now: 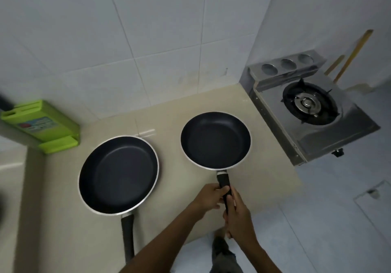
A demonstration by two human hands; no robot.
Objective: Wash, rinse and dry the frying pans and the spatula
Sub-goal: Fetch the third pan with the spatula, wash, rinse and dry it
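Small pan (215,140) at centre frame, over the beige counter (264,156) — its handle (224,182) clamped by left hand (209,196) and right hand (237,215) together. Big pan (118,175) lies lower left; stove (313,111) upper right, tiled wall (148,39) above.

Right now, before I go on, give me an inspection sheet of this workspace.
Surface: beige counter against tiled wall.
Job's things: large pan lies on the counter, handle toward the person; small pan to its right, held by its handle.
Clutter: green holder at the wall, left.
Grippers: left hand and right hand both grip the small pan's handle.
Cables: nothing seen.
Surroundings: gas stove right of the counter; wooden utensils lean behind it.
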